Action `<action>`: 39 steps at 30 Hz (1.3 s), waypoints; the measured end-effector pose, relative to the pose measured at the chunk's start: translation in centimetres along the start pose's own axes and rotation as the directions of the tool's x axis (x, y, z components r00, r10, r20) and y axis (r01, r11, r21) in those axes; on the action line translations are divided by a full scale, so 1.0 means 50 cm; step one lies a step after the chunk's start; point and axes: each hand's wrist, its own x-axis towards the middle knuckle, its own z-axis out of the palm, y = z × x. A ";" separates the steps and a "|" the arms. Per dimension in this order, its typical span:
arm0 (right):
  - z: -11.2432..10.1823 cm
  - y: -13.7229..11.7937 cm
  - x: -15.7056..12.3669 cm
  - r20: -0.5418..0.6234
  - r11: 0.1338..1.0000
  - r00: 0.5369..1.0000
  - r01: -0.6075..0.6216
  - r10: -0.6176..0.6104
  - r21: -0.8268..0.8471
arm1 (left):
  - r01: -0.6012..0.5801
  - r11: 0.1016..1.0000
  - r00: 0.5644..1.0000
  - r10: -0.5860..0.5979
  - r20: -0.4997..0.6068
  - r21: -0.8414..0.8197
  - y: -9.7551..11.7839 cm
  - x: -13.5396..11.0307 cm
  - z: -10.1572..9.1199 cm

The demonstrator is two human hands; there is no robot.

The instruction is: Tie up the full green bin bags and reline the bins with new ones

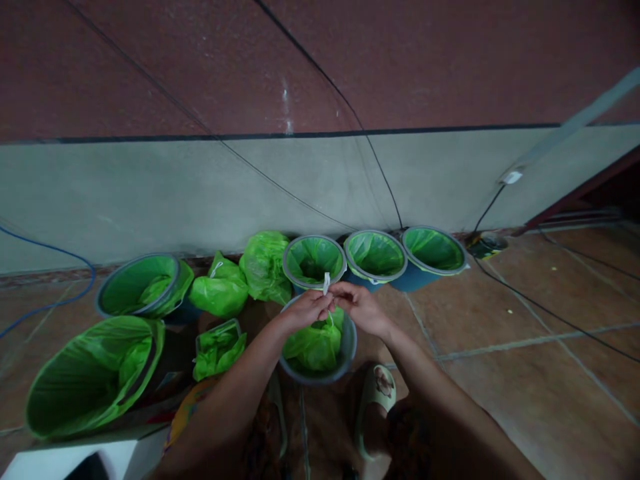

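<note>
My left hand [311, 309] and my right hand [361, 307] meet above a grey-blue bin [350, 343] standing in front of my feet. Both sets of fingers are pinched together on a white drawstring [327, 283], whose loop sticks up from between them. Below hangs or rests a green trash bag [315, 347], gathered at its top, inside the bin. Whether its base touches the bin's bottom is hidden. Behind my hands stands a bin lined with green plastic [314, 245].
Two more lined bins, a middle one [376, 272] and a right one [434, 267], stand along the wall. Tied green bags [220, 293] lie left of them. A large lined bin [37, 413] and a smaller one [103, 300] are farther left. A black cable [545, 317] crosses the tiles.
</note>
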 end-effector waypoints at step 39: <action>0.027 0.018 -0.003 0.224 0.915 0.954 -0.265 0.201 0.305 | -0.257 0.431 0.908 0.413 0.064 0.865 0.022 -0.026 -0.015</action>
